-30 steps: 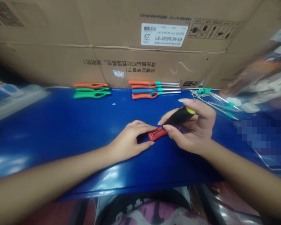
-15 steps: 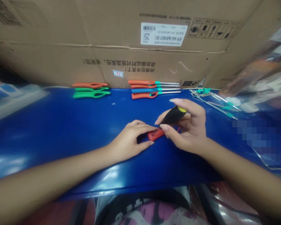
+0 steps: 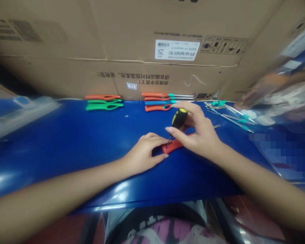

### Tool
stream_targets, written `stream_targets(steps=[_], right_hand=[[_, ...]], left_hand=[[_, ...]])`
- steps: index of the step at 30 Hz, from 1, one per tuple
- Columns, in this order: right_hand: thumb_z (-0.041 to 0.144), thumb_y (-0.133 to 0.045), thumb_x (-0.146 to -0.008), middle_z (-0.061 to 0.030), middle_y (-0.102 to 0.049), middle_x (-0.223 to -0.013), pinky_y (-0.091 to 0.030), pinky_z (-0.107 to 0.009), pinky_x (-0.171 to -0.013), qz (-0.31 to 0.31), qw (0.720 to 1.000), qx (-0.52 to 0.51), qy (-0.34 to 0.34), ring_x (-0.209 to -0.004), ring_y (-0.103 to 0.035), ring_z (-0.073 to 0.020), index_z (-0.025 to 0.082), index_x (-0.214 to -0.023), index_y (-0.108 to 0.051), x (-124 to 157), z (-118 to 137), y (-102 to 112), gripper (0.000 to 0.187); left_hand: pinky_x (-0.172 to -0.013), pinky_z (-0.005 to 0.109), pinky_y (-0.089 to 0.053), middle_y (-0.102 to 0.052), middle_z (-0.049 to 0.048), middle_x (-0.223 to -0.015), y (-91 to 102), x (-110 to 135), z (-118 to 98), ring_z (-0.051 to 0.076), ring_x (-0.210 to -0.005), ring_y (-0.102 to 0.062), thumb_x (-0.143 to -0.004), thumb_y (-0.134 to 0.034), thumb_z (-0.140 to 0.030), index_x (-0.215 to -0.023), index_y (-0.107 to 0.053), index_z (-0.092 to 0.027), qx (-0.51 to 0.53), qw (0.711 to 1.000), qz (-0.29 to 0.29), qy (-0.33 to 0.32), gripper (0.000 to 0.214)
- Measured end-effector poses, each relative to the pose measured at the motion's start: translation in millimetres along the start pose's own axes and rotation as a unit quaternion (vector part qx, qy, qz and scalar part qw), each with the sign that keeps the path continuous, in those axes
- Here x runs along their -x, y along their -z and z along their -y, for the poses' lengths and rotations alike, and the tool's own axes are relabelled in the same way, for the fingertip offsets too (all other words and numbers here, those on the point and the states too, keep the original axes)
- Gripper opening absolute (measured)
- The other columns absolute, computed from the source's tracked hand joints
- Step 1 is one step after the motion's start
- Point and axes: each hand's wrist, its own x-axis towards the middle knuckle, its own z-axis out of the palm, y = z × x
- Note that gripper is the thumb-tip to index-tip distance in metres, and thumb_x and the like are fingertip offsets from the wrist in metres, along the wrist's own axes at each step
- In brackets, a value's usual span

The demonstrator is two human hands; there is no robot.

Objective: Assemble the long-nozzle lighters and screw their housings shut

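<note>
Brown cardboard [image 3: 76, 40] backs the blue table [image 3: 66, 135] on which we work; three handles without rods [image 3: 104, 102] and four rodded units [image 3: 157, 103] lie along its base. Our left hand [image 3: 146, 149] pinches the near-left end of the red handle [image 3: 175, 146] between thumb and fingers. Our right hand [image 3: 199, 130] is wrapped around the black-and-yellow screwdriver [image 3: 179, 118], its shaft angled down to that same end. Judged hazard: the tip could skid off the handle into our left fingertips if we press at a slant. Likewise, a light pinch at one end could let the handle roll or swivel under torque. Position: the red handle lies on the table, touching the left fingertips, its farther part passing beneath the right hand.
</note>
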Motion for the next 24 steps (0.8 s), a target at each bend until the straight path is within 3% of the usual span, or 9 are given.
stream_targets(steps=[3,6,13,15,19,21,24], right_hand=[[0.026,-0.053,-0.101,-0.0054,-0.07,-0.112,-0.059,-0.031,-0.064,0.128,0.992,-0.017,-0.012,-0.065,-0.066,-0.0137,0.029,-0.144,-0.044,-16,10,13,0.044],[0.025,-0.055,-0.1,-0.0051,-0.069,-0.111,-0.058,-0.03,-0.066,0.168,0.985,-0.023,0.015,-0.07,-0.066,-0.0149,0.028,-0.139,-0.048,-26,17,18,0.039],[0.038,-0.075,-0.088,0.0006,-0.063,-0.086,-0.047,-0.023,-0.052,0.028,0.999,0.021,0.017,-0.059,-0.053,-0.01,0.023,-0.105,-0.061,-25,8,1,0.027],[0.036,-0.071,-0.092,-0.0015,-0.068,-0.091,-0.051,-0.024,-0.056,0.015,1.0,0.01,0.006,-0.062,-0.058,-0.0108,0.021,-0.11,-0.064,-21,5,3,0.024],[0.028,-0.051,-0.103,-0.0064,-0.073,-0.111,-0.058,-0.026,-0.057,0.073,0.992,-0.101,-0.021,-0.064,-0.067,-0.0115,0.024,-0.139,-0.055,-15,3,12,0.036],[0.027,-0.057,-0.1,-0.0051,-0.075,-0.11,-0.059,-0.026,-0.057,0.061,0.995,-0.077,0.009,-0.064,-0.069,-0.012,0.026,-0.138,-0.056,-13,3,14,0.038],[0.026,-0.072,-0.091,-0.0029,-0.077,-0.106,-0.06,-0.028,-0.065,-0.006,0.993,0.05,0.109,-0.069,-0.071,-0.0145,0.027,-0.123,-0.066,-12,3,14,0.032]], left_hand=[[-0.104,0.047,-0.046,-0.075,0.0061,-0.121,0.8,-1,-2,0.026,-0.113,-0.063,-0.087,-0.076,-0.024,-0.125,-0.069,-0.023,0.001,1.0,0.004,-0.005,0.039],[-0.103,0.048,-0.046,-0.075,0.0066,-0.121,0.5,-1,-3,0.027,-0.112,-0.064,-0.087,-0.075,-0.024,-0.126,-0.068,-0.023,-0.002,1.0,0.005,-0.002,0.039],[-0.106,0.049,-0.043,-0.073,0.005,-0.126,-0.3,1,-3,0.027,-0.118,-0.061,-0.089,-0.072,-0.021,-0.126,-0.067,-0.023,0.005,1.0,0.019,0.0,0.037],[-0.105,0.047,-0.044,-0.073,0.0049,-0.125,0.1,1,-3,0.026,-0.117,-0.061,-0.089,-0.073,-0.022,-0.125,-0.067,-0.022,0.005,1.0,0.021,-0.001,0.036],[-0.104,0.045,-0.046,-0.073,0.0045,-0.125,-0.4,1,-2,0.025,-0.117,-0.061,-0.09,-0.073,-0.024,-0.127,-0.067,-0.023,0.003,1.0,0.018,0.0,0.037],[-0.104,0.045,-0.046,-0.073,0.0045,-0.125,-1.1,1,0,0.025,-0.118,-0.062,-0.09,-0.074,-0.025,-0.128,-0.066,-0.022,0.002,1.0,0.014,0.002,0.039],[-0.105,0.046,-0.046,-0.074,0.0045,-0.124,-1.9,2,1,0.025,-0.118,-0.062,-0.09,-0.074,-0.025,-0.128,-0.066,-0.022,-0.004,1.0,0.009,0.002,0.039]])
